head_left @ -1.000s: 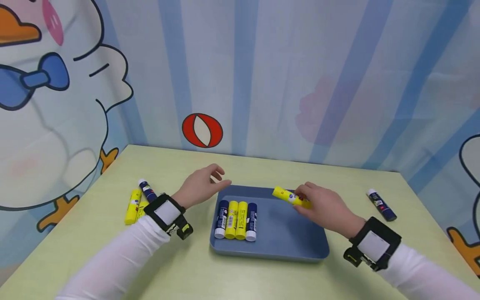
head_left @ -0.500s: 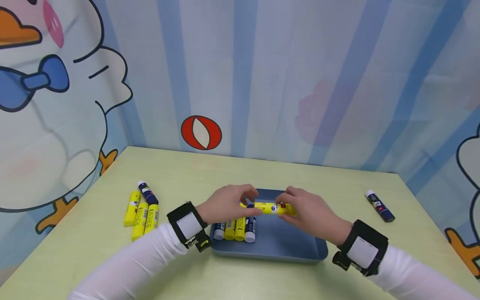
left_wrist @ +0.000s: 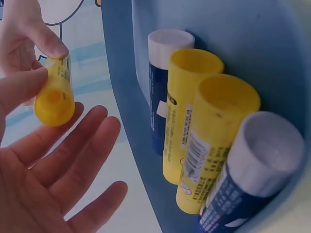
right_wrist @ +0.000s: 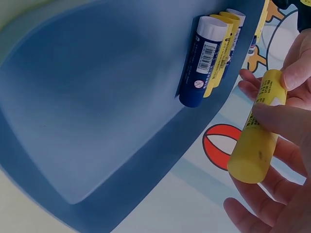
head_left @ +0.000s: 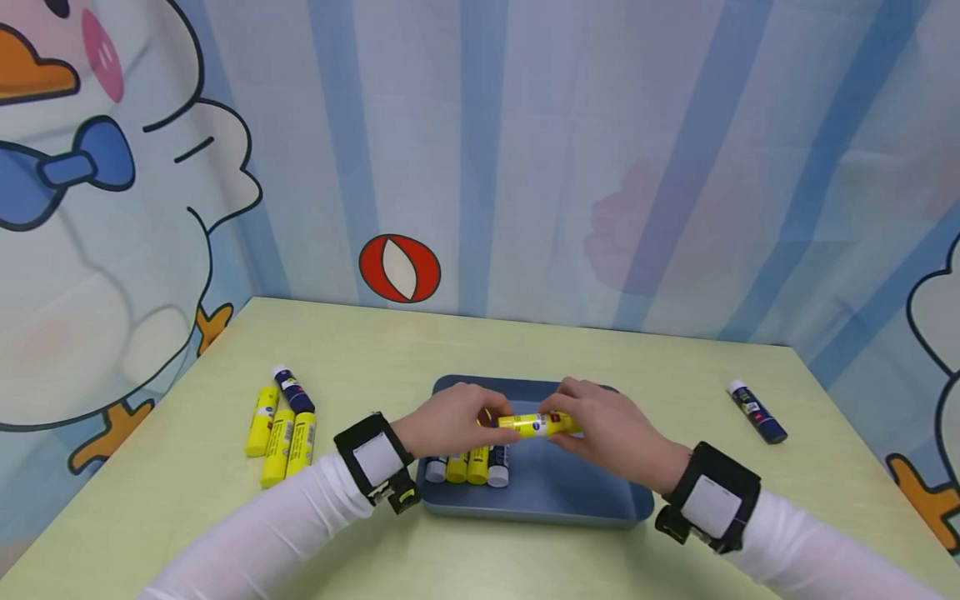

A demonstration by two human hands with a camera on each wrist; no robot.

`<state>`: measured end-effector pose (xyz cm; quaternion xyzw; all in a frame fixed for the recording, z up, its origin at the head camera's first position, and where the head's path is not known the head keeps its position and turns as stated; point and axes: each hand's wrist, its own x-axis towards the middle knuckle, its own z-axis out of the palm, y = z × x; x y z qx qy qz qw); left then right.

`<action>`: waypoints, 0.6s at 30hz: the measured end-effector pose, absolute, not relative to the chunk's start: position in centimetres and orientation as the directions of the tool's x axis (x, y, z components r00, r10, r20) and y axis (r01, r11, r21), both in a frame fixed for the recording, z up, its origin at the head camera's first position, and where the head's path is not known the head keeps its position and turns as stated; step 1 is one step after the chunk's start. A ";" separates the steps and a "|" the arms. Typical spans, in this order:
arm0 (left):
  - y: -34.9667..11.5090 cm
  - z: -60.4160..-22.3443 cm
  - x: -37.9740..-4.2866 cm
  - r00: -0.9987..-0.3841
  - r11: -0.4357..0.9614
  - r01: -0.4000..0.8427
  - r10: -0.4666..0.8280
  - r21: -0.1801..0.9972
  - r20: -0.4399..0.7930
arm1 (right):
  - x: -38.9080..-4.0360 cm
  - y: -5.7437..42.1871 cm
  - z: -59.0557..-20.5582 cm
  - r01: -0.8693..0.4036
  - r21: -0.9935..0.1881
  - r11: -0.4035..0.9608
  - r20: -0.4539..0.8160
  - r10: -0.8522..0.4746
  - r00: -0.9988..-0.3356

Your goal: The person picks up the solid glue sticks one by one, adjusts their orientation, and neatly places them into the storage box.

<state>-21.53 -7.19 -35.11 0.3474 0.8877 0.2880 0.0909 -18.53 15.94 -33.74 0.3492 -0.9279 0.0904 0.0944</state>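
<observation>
A yellow glue stick point(head_left: 534, 426) is held level over the blue-grey tray point(head_left: 570, 500). My left hand point(head_left: 455, 419) pinches its left end between thumb and forefinger, the other fingers spread loosely in the left wrist view. Its right end is gripped by my right hand point(head_left: 611, 423), with the thumb along the barrel point(right_wrist: 257, 145) in the right wrist view. Below my left hand, two yellow and two navy glue sticks stand in a row at the tray's left side, such as a navy one with a white cap point(left_wrist: 265, 150); the head view hides their far ends.
Left of the tray lie three yellow glue sticks, one of them nearest the tray point(head_left: 302, 442), and a navy one point(head_left: 293, 389) behind them. Another navy glue stick point(head_left: 757, 412) lies alone on the right of the table point(head_left: 390, 342). A patterned cloth backdrop point(head_left: 540, 167) rises behind.
My left hand has come right, over the tray, and taken the yellow glue stick's left end. My right hand has brought it slightly left and lower, turning it level.
</observation>
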 end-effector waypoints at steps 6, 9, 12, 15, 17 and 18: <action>-7.2 -35.4 -21.5 -0.778 0.614 0.528 0.627 0.586 0.044 | -18.9 16.1 -34.2 -0.661 -0.160 0.733 0.255 -0.616 -0.745; -7.3 -35.6 -21.5 -0.818 0.623 0.456 0.574 0.636 0.024 | -19.1 16.3 -34.4 -0.630 -0.224 0.744 0.293 -0.565 -0.771; -7.5 -35.8 -21.6 -0.850 0.603 0.381 0.527 0.701 0.009 | -19.4 16.5 -34.3 -0.548 -0.398 0.736 0.306 -0.457 -0.835; -7.6 -36.0 -21.8 -0.874 0.563 0.305 0.486 0.768 -0.009 | -19.7 16.6 -33.9 -0.417 -0.645 0.641 0.254 -0.335 -0.907; -7.5 -35.9 -21.8 -0.892 0.533 0.252 0.452 0.808 -0.020 | -20.0 16.5 -33.6 -0.307 -0.791 0.530 0.186 -0.269 -0.945; -7.5 -35.9 -21.8 -0.899 0.515 0.225 0.436 0.827 -0.026 | -20.1 16.4 -33.4 -0.248 -0.848 0.469 0.146 -0.243 -0.959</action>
